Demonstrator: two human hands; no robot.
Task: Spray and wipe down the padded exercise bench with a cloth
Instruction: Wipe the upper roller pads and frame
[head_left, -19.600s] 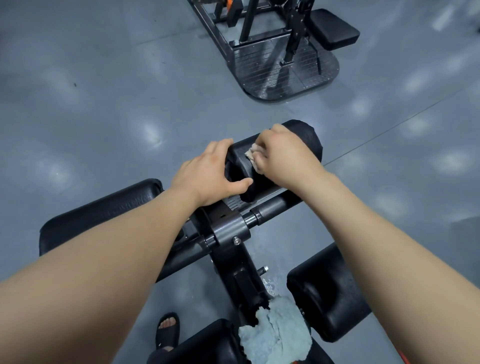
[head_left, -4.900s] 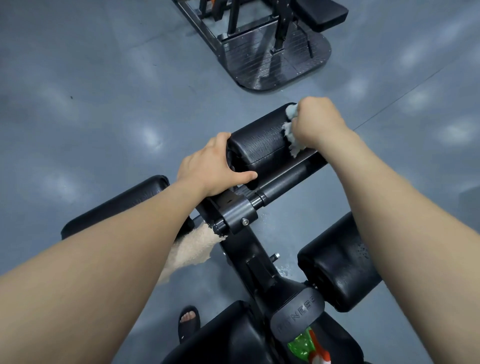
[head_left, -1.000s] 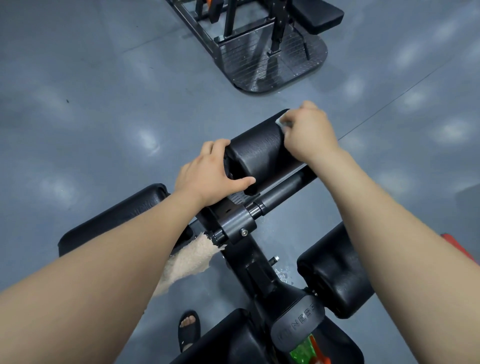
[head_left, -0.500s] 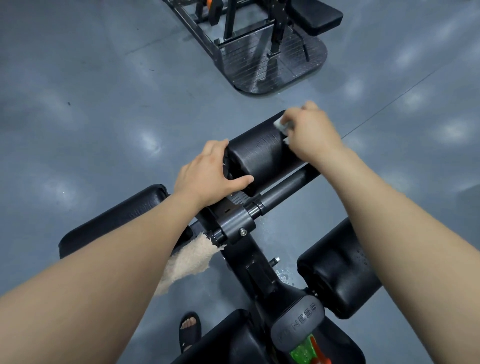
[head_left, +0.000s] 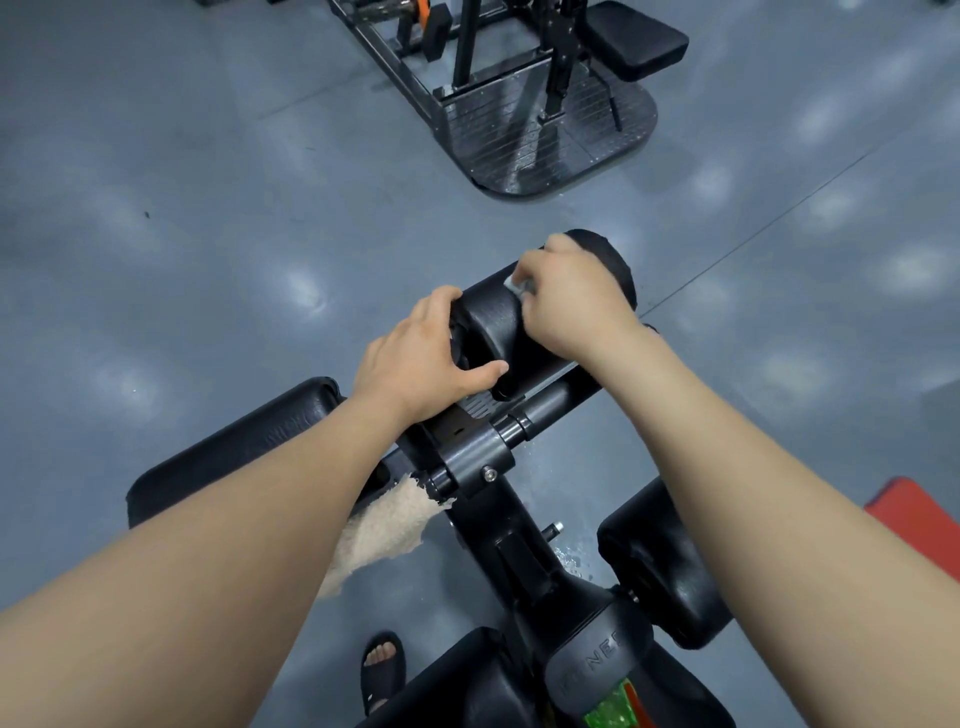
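Observation:
A black padded roller (head_left: 493, 322) sits on the bench's upper crossbar. My right hand (head_left: 571, 301) is bunched on top of it around a small white cloth (head_left: 517, 286), of which only a corner shows. My left hand (head_left: 421, 364) grips the roller's near left end, thumb across its face. A second roller pad (head_left: 660, 566) is lower right, and a long pad (head_left: 228, 452) lies under my left forearm. A green and red spray bottle (head_left: 613, 709) peeks out at the bottom edge.
A tan towel (head_left: 379, 535) hangs from the crossbar below my left arm. Wet droplets lie on the grey floor by the frame (head_left: 569, 556). A sandalled foot (head_left: 383, 662) stands below. Another machine with a metal platform (head_left: 545, 135) stands ahead. A red mat (head_left: 919, 519) is at right.
My right hand has slid the cloth leftward along the roller toward my left hand, exposing the roller's far end. My left hand keeps its grip.

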